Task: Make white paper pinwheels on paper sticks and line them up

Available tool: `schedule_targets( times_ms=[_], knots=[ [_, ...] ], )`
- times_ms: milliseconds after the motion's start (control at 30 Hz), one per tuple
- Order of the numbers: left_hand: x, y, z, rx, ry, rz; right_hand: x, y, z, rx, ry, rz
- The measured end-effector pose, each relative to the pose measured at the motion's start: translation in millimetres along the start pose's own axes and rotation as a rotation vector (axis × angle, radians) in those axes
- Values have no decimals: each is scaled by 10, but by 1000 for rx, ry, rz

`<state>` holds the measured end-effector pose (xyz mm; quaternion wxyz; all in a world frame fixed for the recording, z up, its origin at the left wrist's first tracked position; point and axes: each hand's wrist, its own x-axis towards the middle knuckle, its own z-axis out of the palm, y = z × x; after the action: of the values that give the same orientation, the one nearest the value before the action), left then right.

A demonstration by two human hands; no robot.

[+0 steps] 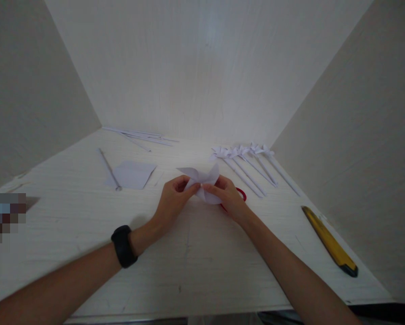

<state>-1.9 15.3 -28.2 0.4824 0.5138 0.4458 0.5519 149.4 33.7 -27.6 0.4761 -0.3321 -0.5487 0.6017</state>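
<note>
At nine o'clock from the hands lies a thin rolled paper stick [109, 169] across the edge of a flat paper square [132, 174]; further back, at eleven o'clock, is a loose bunch of paper sticks [140, 134].

The left hand [173, 196], with a black watch [123, 246] on its wrist, pinches the near left edge of a folded white paper pinwheel head [203, 179] with thumb and fingertips. That piece sits at the middle of the pale wooden table [195, 253], raised slightly off the surface. The right hand [228, 195] grips its right side the same way, the two thumbs nearly meeting at the centre.

The paper looks very light, thin and easily creased, so I judge it is best held at the folded centre, where layers overlap, not by the loose blade tips.

A red loop [242, 193], probably a scissors handle, peeks out behind the right hand. At one o'clock lie finished paper pinwheels [248, 162] in a row, and at four o'clock a yellow utility knife [328, 240].
</note>
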Motion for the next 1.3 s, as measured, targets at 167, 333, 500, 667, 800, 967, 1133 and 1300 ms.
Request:
schedule_targets(
  times_ms=[167, 333, 500, 667, 800, 967, 1133, 1300],
  knots=[
    [20, -12, -2, -17, 3, 2, 8, -6, -8, 28, -19, -20],
    [29, -20, 5, -35, -16, 7, 12, -1, -28, 39, -6, -32],
    [24, 7, 23, -82, -34, -1, 12, -13, -25, 49, 1, -36],
    [31, 12, 40, -137, -76, -9, 15, -13, -33, 48, 37, -22],
    [35, -12, 34, -151, -102, -4, 20, -11, -36, 45, 39, -26],
    [35, -21, 16, -135, -88, 2, 16, -21, -25, 36, 26, -25],
    [27, -5, 6, -101, -75, -16, 6, -17, -17, -33, 33, -7],
    [41, 1, 14, -96, -96, -25, 26, 52, -54, -59, 63, -24]
  ],
)
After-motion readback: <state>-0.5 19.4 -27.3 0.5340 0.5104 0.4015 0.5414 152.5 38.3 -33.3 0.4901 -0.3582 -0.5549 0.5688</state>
